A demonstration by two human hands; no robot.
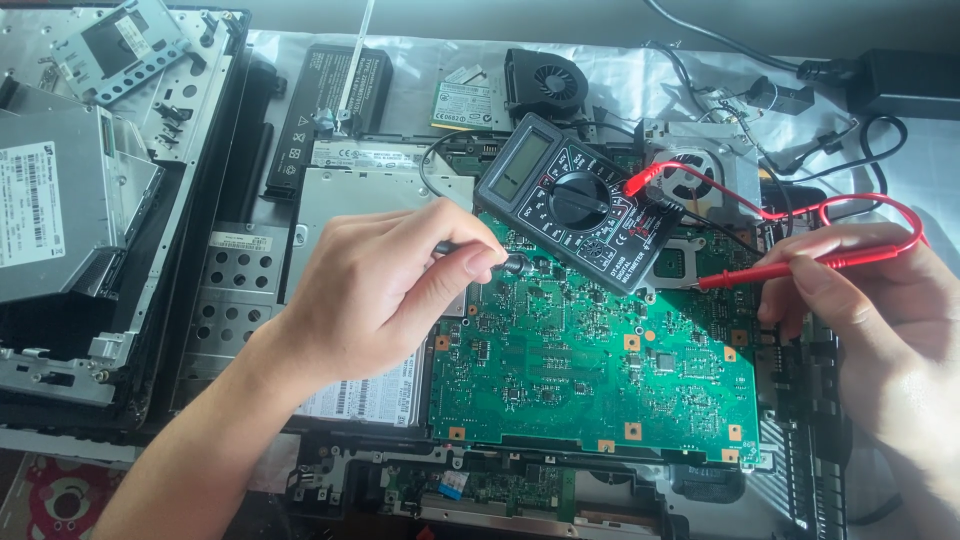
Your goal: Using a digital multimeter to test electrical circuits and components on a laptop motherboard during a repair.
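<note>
Green circuit board (590, 370) fills the middle of the head view, lying bare inside an opened laptop shell, with a grey multimeter (573, 200) resting tilted on its upper edge. Left hand (385, 285) comes in from the lower left, fingers pinched closed around a black probe (512, 264) whose tip meets the board's upper left corner, just below the meter. Right hand (880, 320) enters from the right, thumb and fingers closed on a red probe (800, 266) that points left, its tip near the board's upper right area beside the meter. A red lead (780, 212) loops from the meter's side to that probe. To probe well, each tip likely wants one contact only, held steady, with the meter's screen left uncovered. Room is tight: the meter sits touching the board between both tips, and small parts crowd every side. Open space lies mostly across the board's lower half. At far left sit a silver drive (60, 210) and a perforated metal bracket (225, 290); a black fan (545, 85) lies above the meter.
</note>
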